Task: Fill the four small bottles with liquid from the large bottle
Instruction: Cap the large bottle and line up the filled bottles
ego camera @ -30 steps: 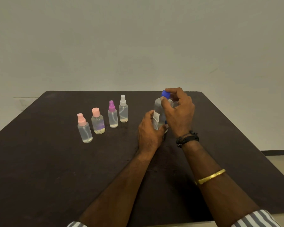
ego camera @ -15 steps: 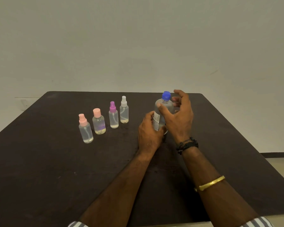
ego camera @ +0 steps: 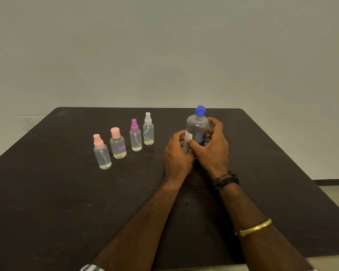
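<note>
The large clear bottle (ego camera: 197, 126) with a blue cap (ego camera: 200, 110) stands upright on the dark table (ego camera: 47, 202). My left hand (ego camera: 177, 157) grips its lower body from the left. My right hand (ego camera: 211, 148) wraps round its body from the right, thumb across the label. To the left, four small bottles stand in a slanted row, all capped: one with a pink spray top (ego camera: 102, 153), one with a pink flat cap (ego camera: 118, 143), one with a purple spray top (ego camera: 135, 136), one with a white spray top (ego camera: 148, 130). Each shows a little liquid at the bottom.
A plain pale wall rises behind the table. The table's right edge (ego camera: 294, 163) drops to a light floor. A black band and a gold bangle sit on my right forearm.
My right hand has left the blue cap and slid down onto the bottle's body. The cap now stands in plain sight. My left hand keeps its grip.
</note>
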